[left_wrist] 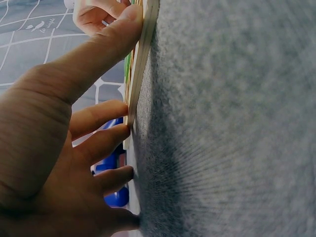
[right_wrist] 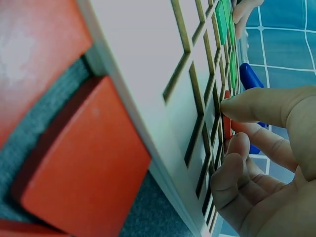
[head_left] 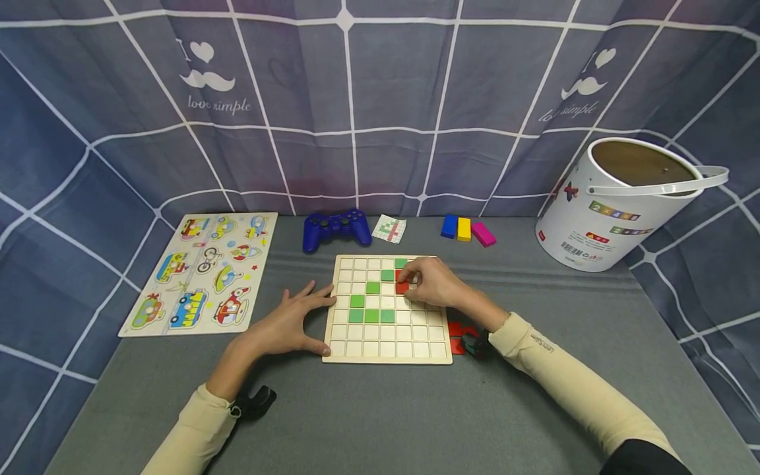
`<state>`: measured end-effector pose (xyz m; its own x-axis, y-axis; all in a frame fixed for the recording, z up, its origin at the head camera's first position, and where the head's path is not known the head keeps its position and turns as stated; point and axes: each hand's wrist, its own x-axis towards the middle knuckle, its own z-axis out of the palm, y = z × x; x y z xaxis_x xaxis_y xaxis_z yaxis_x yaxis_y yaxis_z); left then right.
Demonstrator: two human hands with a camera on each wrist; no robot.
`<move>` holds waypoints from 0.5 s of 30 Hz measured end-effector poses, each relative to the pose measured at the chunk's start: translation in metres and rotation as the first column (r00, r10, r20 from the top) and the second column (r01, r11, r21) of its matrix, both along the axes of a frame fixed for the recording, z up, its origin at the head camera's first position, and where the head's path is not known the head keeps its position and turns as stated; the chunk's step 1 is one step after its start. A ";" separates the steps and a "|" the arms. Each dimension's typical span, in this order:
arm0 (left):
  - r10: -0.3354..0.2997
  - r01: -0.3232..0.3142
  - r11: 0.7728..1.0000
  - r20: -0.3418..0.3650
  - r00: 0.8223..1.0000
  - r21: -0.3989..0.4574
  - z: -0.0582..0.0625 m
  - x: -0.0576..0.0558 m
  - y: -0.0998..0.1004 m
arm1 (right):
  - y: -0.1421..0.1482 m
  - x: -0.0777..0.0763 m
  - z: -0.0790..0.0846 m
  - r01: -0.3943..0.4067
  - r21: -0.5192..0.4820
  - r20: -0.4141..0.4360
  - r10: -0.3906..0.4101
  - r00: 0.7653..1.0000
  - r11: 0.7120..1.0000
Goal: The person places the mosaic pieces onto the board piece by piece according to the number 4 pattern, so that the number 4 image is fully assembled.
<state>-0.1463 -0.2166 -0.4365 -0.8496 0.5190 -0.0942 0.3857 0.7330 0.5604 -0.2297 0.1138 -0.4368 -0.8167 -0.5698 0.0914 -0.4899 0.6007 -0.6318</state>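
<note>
A square wooden grid board (head_left: 388, 333) lies on the table, with several green tiles (head_left: 373, 287) set in its cells. My left hand (head_left: 285, 323) rests at its left edge, thumb at the near corner and fingers spread, the fingertips further up that side. The left wrist view shows the thumb (left_wrist: 106, 47) against the board's edge. Over the board's upper right, my right hand (head_left: 436, 282) pinches a red tile (right_wrist: 227, 114) between thumb and index finger, low at the grid. More red is visible just above it, partly covered by the fingers.
Loose red tiles (head_left: 457, 346) lie by the board's right edge, under the right wrist. Behind are a blue game controller (head_left: 336, 229), a small patterned card (head_left: 389, 229) and blue, yellow and pink blocks (head_left: 464, 229). A picture puzzle (head_left: 208, 277) lies left; a white bucket (head_left: 594, 231) stands right.
</note>
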 end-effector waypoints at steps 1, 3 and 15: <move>-0.001 0.001 1.000 -0.001 1.000 -0.001 0.000 0.000 0.000 | -0.001 0.000 0.001 0.001 0.004 0.003 -0.001 1.000 1.000; -0.002 0.002 1.000 -0.005 1.000 -0.002 0.000 0.000 0.000 | -0.001 0.000 0.002 0.001 0.010 -0.001 -0.001 1.000 1.000; 0.002 -0.002 1.000 0.001 1.000 -0.002 0.001 0.001 0.000 | 0.048 0.008 0.000 0.066 -0.103 0.026 -0.064 0.998 0.992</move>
